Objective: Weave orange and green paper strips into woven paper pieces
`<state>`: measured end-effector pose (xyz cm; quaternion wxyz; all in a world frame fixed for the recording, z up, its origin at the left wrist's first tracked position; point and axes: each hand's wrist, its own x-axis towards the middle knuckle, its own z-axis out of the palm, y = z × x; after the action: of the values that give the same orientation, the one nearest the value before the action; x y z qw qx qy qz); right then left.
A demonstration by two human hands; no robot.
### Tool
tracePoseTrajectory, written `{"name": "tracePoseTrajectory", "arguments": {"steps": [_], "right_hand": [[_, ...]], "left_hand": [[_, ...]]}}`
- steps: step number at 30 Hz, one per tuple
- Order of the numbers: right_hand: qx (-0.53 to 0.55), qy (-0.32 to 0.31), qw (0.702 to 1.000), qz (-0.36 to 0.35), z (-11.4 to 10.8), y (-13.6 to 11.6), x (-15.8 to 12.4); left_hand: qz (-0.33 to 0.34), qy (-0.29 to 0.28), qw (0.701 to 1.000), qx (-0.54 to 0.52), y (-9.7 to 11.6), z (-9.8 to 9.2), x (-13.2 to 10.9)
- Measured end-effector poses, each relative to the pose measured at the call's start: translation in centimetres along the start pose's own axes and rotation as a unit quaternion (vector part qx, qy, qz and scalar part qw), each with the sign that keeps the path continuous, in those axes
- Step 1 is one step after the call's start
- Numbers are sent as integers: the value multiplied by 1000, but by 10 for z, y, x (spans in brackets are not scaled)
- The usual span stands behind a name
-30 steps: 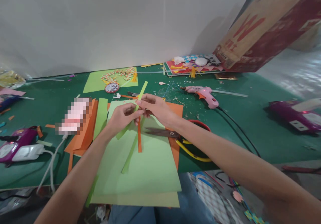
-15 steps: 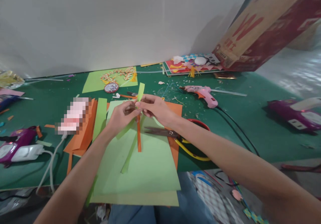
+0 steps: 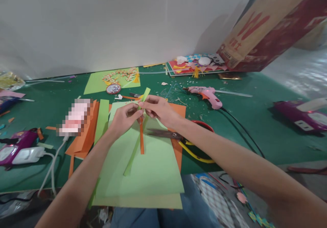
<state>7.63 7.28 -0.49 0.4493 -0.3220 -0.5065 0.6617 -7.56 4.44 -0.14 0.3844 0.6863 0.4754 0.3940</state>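
Note:
Over the pale green paper sheets [image 3: 155, 173], my two hands meet at a bundle of narrow paper strips. My left hand [image 3: 125, 119] pinches the strips from the left, its fingertips partly hidden. From the right, my right hand [image 3: 159, 110] grips the light green strip [image 3: 146, 93], whose upper end sticks up, tilted right. An orange strip [image 3: 142, 141] hangs below the fingers, with a long green strip [image 3: 132, 160] slanting beside it. How the strips cross is covered by my fingers. Scissors with red and yellow handles [image 3: 196, 156] lie beneath my right forearm.
A pink glue gun [image 3: 211, 96] lies right of my hands, its black cord running toward the front edge. Orange folded paper [image 3: 85, 136] and a blurred-out device with a white cable are at left. A small round dish [image 3: 113, 89] and a paper bag [image 3: 245, 33] stand farther back.
The green strip's upper end has tipped to the right and sits lower. A green piece that showed below my left hand is no longer visible. Both hands stay nearly in place.

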Motion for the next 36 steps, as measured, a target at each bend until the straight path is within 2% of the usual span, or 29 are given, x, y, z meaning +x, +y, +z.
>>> {"name": "tracePoseTrajectory", "arguments": {"steps": [8, 15, 21, 27, 33, 36], "right_hand": [[-3, 18, 1000, -11, -3, 2, 2], [-25, -2, 1000, -14, 0, 3, 0], [-13, 31, 999, -19, -1, 2, 1], [-30, -5, 999, -34, -1, 6, 0], [-16, 27, 999, -28, -1, 4, 0], [-16, 20, 999, -27, -1, 4, 0]], "left_hand": [[-4, -13, 1000, -1, 1, 0, 0], [-1, -1, 1000, 2, 1, 1, -1], [-7, -5, 1000, 3, 1, 1, 0], [6, 2, 1000, 12, -1, 1, 0], [-2, 1, 1000, 24, 2, 2, -1], [6, 1, 1000, 30, 2, 2, -1]]}}
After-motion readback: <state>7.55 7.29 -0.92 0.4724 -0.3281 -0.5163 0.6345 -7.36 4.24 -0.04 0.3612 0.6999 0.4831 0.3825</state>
